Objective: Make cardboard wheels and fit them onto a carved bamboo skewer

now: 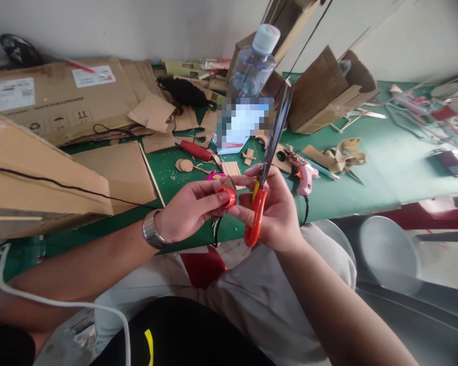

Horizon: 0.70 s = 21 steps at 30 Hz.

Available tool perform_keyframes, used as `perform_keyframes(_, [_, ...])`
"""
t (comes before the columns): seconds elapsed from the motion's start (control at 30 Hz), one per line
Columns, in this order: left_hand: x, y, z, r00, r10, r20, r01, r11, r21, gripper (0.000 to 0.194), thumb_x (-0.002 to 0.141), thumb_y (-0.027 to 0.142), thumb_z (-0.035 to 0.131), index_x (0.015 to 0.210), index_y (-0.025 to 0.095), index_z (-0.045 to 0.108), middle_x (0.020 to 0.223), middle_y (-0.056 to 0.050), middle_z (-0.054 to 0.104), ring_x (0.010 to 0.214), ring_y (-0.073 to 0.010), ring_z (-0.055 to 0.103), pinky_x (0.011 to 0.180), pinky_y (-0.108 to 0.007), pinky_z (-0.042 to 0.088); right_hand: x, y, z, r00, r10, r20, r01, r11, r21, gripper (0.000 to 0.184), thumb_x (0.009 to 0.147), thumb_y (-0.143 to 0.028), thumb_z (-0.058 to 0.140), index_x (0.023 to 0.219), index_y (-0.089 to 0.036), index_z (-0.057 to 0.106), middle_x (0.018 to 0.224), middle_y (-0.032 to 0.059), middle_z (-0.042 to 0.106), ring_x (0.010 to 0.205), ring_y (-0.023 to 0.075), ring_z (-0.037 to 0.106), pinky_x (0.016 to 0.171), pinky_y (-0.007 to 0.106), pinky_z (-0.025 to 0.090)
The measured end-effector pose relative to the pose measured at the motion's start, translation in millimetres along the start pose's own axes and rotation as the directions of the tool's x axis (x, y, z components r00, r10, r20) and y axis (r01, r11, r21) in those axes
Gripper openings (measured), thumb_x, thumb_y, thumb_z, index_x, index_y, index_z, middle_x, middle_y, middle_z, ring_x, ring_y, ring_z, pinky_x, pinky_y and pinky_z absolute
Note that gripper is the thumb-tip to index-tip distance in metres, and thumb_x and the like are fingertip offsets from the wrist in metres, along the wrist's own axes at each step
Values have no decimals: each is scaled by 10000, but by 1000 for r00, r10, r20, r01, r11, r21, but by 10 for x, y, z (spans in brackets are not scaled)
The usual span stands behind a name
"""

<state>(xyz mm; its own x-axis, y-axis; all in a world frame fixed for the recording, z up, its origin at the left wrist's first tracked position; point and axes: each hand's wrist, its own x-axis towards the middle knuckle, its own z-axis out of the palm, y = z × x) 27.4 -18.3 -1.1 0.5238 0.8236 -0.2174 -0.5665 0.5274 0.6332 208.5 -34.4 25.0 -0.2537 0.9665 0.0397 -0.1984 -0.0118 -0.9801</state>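
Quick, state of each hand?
Left hand: closed, holding a small round orange plastic piece.
Right hand: closed, holding metal scissors with orange handles.

Green desk (389,157) spanning the middle of the frame. On it: printed cardboard (57,109) at upper left, a clear bottle (252,71) at upper centre, a red-handled tool (194,150) near centre, a pink glue gun (306,179) right of centre, and a small dark box (452,161) at far right.

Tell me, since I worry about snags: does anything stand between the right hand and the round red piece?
Nothing visible does. The right hand has its thumb beside the round red piece, which the left hand holds; the scissors in the right hand point their blades upward, away from it.
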Motion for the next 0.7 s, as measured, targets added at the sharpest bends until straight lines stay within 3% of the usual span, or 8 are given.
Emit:
perform_keyframes(0.07, [-4, 2, 4, 1000, 11, 28, -11, 1000, 10, 201, 773, 320, 955, 847, 177, 836, 821, -8, 734, 725, -73, 643, 713, -183, 560, 6, 5, -13, 1000, 11, 0, -11, 1000, 14, 627, 756, -259, 979, 1165, -308, 507, 1229, 36, 717, 1052, 224, 779, 906, 404, 688])
perform_keyframes(0.33, [-5, 29, 8, 999, -29, 18, 28, 999, 46, 281, 718, 336, 988, 818, 144, 809, 767, -2, 694, 677, -74, 615, 669, -199, 538, 37, -2, -28, 999, 29, 19, -29, 999, 31, 685, 695, -292, 1018, 1149, -311, 504, 1083, -4, 698, 843, 173, 763, 766, 348, 687])
perform_keyframes(0.57, [-6, 36, 10, 999, -26, 21, 24, 997, 69, 293, 722, 351, 983, 781, 138, 790, 743, 0, 671, 667, -77, 599, 655, -205, 525, 33, -10, -23, 999, 36, 10, -37, 999, 28, 695, 681, -280, 1023, 1149, -316, 510, 1108, 3, 698, 859, 184, 765, 784, 369, 690])
perform_keyframes(0.7, [32, 86, -27, 1000, -1, -5, 1, 996, 87, 281, 741, 346, 965, 788, 139, 780, 721, 3, 656, 646, -80, 584, 628, -208, 511, 22, -31, -31, 997, 67, -44, -68, 998, -7, 607, 754, -367, 978, 1156, -319, 526, 1193, 39, 712, 808, 172, 735, 682, 336, 664])
